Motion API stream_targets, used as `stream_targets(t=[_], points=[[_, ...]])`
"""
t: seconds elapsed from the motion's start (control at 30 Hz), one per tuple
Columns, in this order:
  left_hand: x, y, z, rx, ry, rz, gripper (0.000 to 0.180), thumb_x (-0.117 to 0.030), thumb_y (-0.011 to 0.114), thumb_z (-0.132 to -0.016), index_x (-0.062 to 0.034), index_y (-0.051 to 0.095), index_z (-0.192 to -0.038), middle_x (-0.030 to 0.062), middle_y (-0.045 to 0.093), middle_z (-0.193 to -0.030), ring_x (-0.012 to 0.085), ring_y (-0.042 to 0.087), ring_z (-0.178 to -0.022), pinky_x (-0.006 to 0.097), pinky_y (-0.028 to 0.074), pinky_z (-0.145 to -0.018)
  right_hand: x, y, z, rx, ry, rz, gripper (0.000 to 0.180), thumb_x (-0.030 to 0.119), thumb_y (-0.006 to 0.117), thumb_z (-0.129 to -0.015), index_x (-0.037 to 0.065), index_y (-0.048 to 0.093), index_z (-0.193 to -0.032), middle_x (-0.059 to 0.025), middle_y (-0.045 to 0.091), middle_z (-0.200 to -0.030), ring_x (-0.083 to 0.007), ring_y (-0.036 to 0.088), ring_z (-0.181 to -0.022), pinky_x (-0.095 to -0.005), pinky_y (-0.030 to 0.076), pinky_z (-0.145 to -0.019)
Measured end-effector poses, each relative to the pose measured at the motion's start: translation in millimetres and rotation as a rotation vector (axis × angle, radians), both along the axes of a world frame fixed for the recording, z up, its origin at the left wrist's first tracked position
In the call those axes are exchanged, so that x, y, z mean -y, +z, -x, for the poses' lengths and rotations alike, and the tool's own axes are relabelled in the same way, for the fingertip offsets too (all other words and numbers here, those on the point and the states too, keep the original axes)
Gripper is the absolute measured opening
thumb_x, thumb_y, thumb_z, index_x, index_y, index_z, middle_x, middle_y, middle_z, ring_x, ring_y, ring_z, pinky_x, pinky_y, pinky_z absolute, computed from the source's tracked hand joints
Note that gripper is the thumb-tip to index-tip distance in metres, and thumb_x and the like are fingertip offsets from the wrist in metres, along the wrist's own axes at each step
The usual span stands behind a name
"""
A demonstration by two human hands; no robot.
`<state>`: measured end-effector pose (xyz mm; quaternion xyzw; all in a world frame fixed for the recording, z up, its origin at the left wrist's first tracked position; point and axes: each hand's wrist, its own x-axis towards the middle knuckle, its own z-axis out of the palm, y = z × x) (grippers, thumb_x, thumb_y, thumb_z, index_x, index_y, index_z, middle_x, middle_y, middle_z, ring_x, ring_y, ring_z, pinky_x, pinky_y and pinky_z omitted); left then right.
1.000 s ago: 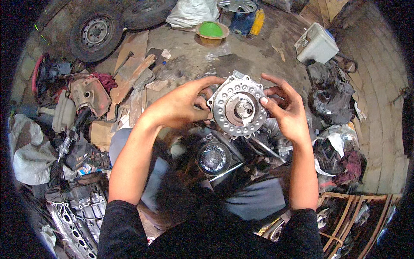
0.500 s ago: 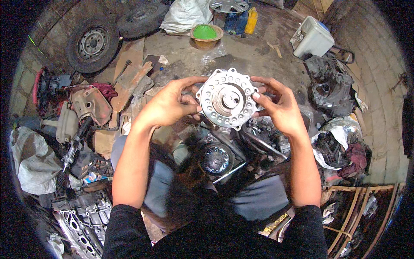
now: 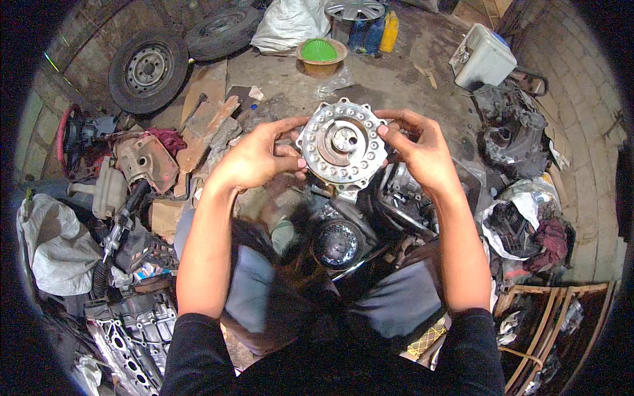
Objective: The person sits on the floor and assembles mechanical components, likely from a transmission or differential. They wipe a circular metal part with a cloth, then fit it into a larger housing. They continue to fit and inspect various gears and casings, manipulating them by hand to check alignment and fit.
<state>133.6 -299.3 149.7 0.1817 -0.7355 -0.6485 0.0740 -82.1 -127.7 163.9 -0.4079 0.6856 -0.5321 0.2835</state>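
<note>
Just above the centre of the frame, you hold a round metal housing plate [image 3: 341, 146] up in front of you with both hands. It is silver-grey, ringed with small bolt holes and scalloped lugs along its rim, and it has a raised hub with a short shaft end at its middle. Its flat face is turned toward you.

Your left hand [image 3: 254, 158] grips the plate's left edge, fingers curled over the top of the rim and thumb pressed against the near face. Your right hand [image 3: 422, 150] closes on the right edge the same way, fingertips resting on the rim. Both hands are closed on the plate, which is lifted clear of everything below.

Directly beneath it, between your knees, sits a dark engine assembly [image 3: 360, 228] with a round, shiny opening.

Further out, along the top of the frame, a green bowl-shaped lid sits on a tan bucket [image 3: 319, 55]. Just right of it stand a blue bottle [image 3: 364, 34] and a yellow bottle [image 3: 389, 32]; any labels are too small to make out. At upper right is a white boxy plastic container [image 3: 482, 58]. A white sack [image 3: 289, 24] lies at top centre, left of the bucket.

At upper left, two tyres [image 3: 149, 68] lie on the ground. At lower left rests a grey cylinder head [image 3: 132, 336].
</note>
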Motion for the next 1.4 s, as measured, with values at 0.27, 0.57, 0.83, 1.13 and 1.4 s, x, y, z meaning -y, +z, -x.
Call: stream_targets(t=[0.27, 0.57, 0.83, 1.13, 1.4], points=[[-2, 2, -2, -0.012, 0.014, 0.042, 0.069, 0.006, 0.063, -0.084, 0.002, 0.036, -0.147, 0.011, 0.068, -0.103, 0.0151, 0.068, -0.08, 0.029, 0.056, -0.073, 2, -3, 1, -0.087, -0.037, -0.003, 0.028, 0.019, 0.067, -0.09, 0.0, 0.069, -0.11, -0.005, 0.067, -0.084, -0.0109, 0.059, -0.077, -0.0278, 0.049, -0.067], [-1, 1, -2, -0.002, 0.03, 0.066, 0.062, 0.001, 0.061, -0.085, 0.0046, 0.041, -0.144, 0.0104, 0.069, -0.099, 0.0147, 0.067, -0.081, 0.029, 0.053, -0.079, 3, -4, 4, -0.099, -0.008, 0.015, 0.029, 0.021, 0.067, -0.091, -0.001, 0.069, -0.109, -0.0089, 0.07, -0.092, -0.0151, 0.062, -0.087, -0.0317, 0.048, -0.083], [-1, 0, 6, 0.049, 0.193, 0.069, 0.053, -0.008, 0.053, -0.081, 0.0056, 0.055, -0.133, 0.0117, 0.069, -0.099, 0.0157, 0.064, -0.077, 0.028, 0.053, -0.075, 4, -9, 6, -0.168, -0.007, 0.022, 0.032, 0.026, 0.065, -0.093, -0.001, 0.069, -0.109, -0.0119, 0.071, -0.097, -0.0178, 0.063, -0.093, -0.0334, 0.048, -0.087], [-6, -8, 15, 0.013, 0.287, 0.134, 0.052, -0.01, 0.046, -0.083, -0.0004, 0.057, -0.133, 0.0134, 0.064, -0.119, 0.0185, 0.062, -0.096, 0.031, 0.05, -0.084, 3, -10, 8, -0.233, -0.02, 0.013, 0.033, 0.028, 0.063, -0.094, 0.0, 0.069, -0.111, -0.0137, 0.072, -0.103, -0.0193, 0.064, -0.099, -0.0332, 0.047, -0.091], [-3, -12, 32, -0.31, 0.613, 0.671, 0.048, -0.006, 0.046, -0.083, -0.0022, 0.053, -0.13, 0.0221, 0.055, -0.126, 0.0339, 0.05, -0.124, 0.042, 0.036, -0.109, -20, -10, 23, -0.041, -0.138, 0.017, 0.032, 0.029, 0.061, -0.097, 0.003, 0.068, -0.114, -0.0075, 0.07, -0.098, -0.015, 0.065, -0.093, -0.0298, 0.05, -0.081]])
